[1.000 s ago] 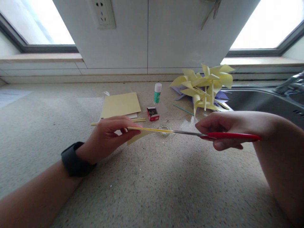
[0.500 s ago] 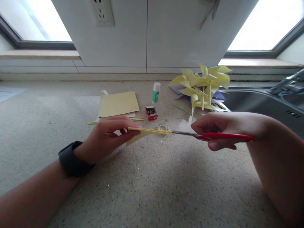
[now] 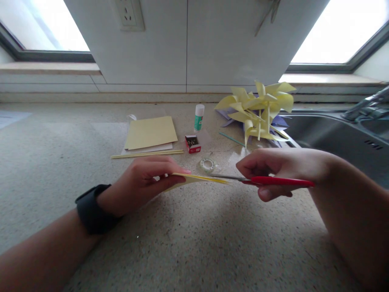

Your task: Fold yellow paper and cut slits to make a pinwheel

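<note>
Between the thumb and fingers of my left hand [image 3: 152, 176] is a piece of yellow paper [image 3: 194, 178], seen nearly edge-on above the counter. My right hand [image 3: 273, 170] grips a pair of scissors with red handles [image 3: 282, 181]. Their metal blades reach left and meet the paper's right end, where its layers spread a little apart. Just beyond the blades lies a small roll of clear tape [image 3: 207, 164]. A red box of small brass-coloured fasteners [image 3: 193, 144] stands behind the tape.
A stack of yellow paper [image 3: 152, 133] lies behind my left hand, with thin sticks [image 3: 147, 154] in front of it. A glue stick [image 3: 198, 117] stands upright. Yellow paper pinwheels [image 3: 261, 109] are piled beside the sink [image 3: 322, 134], near a thin green stick [image 3: 231, 139].
Both hands have come slightly lower and nearer to me. The scissors have shifted left along the paper, and the tape roll shows more fully.
</note>
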Demonstrator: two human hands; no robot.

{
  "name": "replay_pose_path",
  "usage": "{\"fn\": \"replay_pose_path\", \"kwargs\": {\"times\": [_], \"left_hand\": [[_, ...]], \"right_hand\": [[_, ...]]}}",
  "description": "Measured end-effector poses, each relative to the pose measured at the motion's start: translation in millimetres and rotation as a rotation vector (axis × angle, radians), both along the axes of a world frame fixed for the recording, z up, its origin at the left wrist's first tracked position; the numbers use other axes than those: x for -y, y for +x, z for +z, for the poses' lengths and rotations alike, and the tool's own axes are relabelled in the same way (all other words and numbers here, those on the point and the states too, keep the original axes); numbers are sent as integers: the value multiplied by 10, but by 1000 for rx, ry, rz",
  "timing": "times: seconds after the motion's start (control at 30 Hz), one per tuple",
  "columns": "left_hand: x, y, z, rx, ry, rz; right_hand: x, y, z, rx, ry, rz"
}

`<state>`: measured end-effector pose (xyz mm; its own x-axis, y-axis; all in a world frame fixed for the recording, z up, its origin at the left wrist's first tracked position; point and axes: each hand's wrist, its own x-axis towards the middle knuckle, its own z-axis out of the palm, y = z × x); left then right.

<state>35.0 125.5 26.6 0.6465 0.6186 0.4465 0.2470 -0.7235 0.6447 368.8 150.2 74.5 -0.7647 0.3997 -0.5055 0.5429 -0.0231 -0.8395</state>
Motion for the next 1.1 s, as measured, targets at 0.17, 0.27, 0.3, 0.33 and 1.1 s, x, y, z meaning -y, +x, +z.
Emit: {"fn": "replay_pose_path", "kwargs": {"times": [0.17,0.27,0.3,0.33,1.1], "left_hand": [[-22,-46,-29,30,28,25],[-46,-80,-50,61,44,53],[-52,-90,-55,59,43,65],[-57,-98,-60,52,37,78],[-56,-125,-66,8,-17,156]], "right_hand": [[0,62,49,18,7,-26],[-19,135,88,64,34,-8],[-27,157,96,66,43,0],[-33,176,101,64,48,2],[-36,207,101,71,62,0]]}}
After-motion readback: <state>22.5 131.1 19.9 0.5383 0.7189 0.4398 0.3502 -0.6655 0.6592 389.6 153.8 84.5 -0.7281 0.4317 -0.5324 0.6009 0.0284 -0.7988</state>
